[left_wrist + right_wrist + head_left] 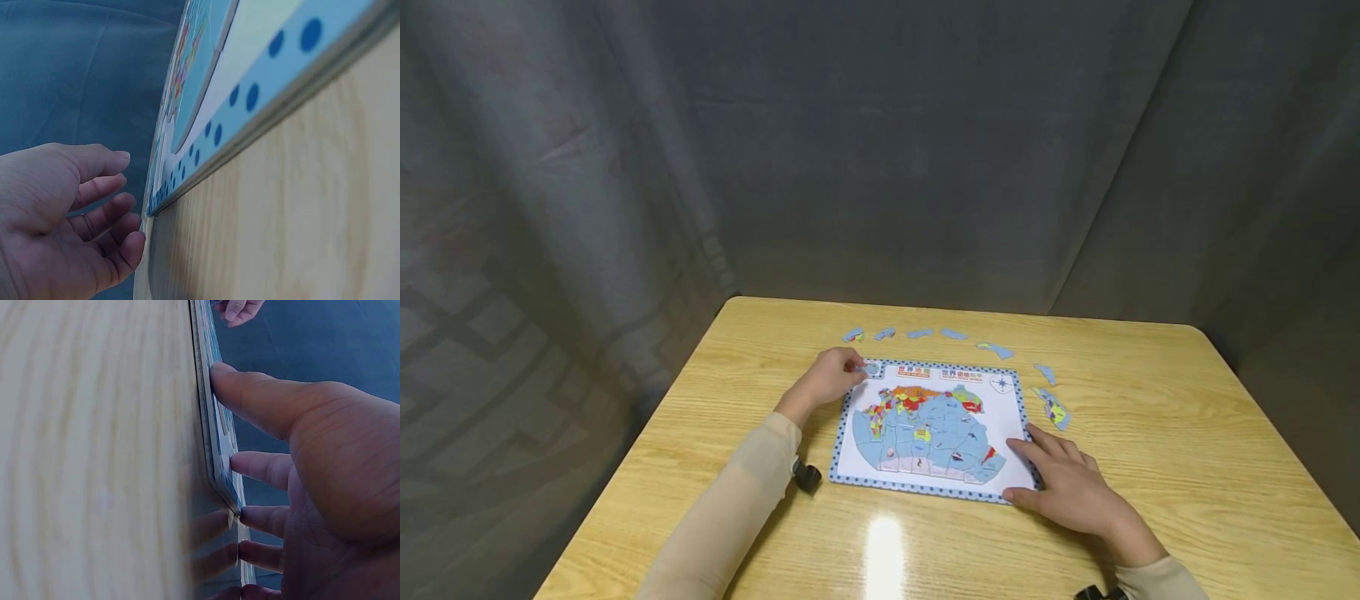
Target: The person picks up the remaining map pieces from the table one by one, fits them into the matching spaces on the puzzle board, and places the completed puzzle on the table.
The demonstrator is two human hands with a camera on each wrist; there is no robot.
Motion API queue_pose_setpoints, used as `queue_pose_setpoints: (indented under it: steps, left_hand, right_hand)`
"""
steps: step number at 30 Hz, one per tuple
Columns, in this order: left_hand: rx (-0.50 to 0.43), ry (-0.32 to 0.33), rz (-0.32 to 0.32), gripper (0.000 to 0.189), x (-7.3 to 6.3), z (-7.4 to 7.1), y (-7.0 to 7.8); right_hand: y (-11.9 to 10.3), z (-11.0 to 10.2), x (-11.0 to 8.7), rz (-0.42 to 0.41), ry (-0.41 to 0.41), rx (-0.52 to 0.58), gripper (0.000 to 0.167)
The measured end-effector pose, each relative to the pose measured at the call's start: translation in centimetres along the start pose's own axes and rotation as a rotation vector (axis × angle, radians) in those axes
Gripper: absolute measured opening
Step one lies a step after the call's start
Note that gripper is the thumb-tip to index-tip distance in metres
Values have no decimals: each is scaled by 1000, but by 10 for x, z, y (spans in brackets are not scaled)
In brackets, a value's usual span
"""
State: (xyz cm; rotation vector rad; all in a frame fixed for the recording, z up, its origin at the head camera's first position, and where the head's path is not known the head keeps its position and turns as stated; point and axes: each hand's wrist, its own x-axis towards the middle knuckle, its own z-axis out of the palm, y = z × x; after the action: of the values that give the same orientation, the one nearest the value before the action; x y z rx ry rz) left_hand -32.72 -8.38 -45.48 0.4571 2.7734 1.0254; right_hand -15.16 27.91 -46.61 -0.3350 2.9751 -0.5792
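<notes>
A world map jigsaw board (865, 477) with a blue dotted border lies on the table, many pieces fitted in its map area. My left hand (831, 379) is at the board's far left corner, beside a small printed box (872, 369). In the left wrist view the fingers (103, 209) of that hand are loosely bent, with a gap below the thumb and no piece visible between them. My right hand (1067, 483) rests on the board's right edge, thumb and fingers spread; the right wrist view shows its fingertips (240, 462) touching the board.
Loose puzzle pieces (920, 333) lie in an arc behind the board, with a larger coloured piece (1054, 408) to its right. The wooden table (760, 517) ends at a grey curtain (887, 167) at the back.
</notes>
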Motion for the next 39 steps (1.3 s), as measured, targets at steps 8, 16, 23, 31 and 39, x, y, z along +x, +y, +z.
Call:
queue_pose_setpoints:
  steps: [8,16,23,31,39]
  left_hand:
    - [14,21,0,15,4,1,-4]
    - [14,33,-6,21,8,-4,-6]
    - [25,35,-18,20,10,-6,-6]
    - [25,34,-4,21,12,-8,-10]
    - [35,30,-10,22,17,-9,-15]
  right_hand:
    - [1,1,0,-7,13,-2,77]
    - [3,1,0,-15,28,-11,77]
    - [2,0,-1,-30,34,-2,75]
    - [0,-2,-1,-34,35,-14,74]
    - [-1,-2,-2,-27,29,-6,73]
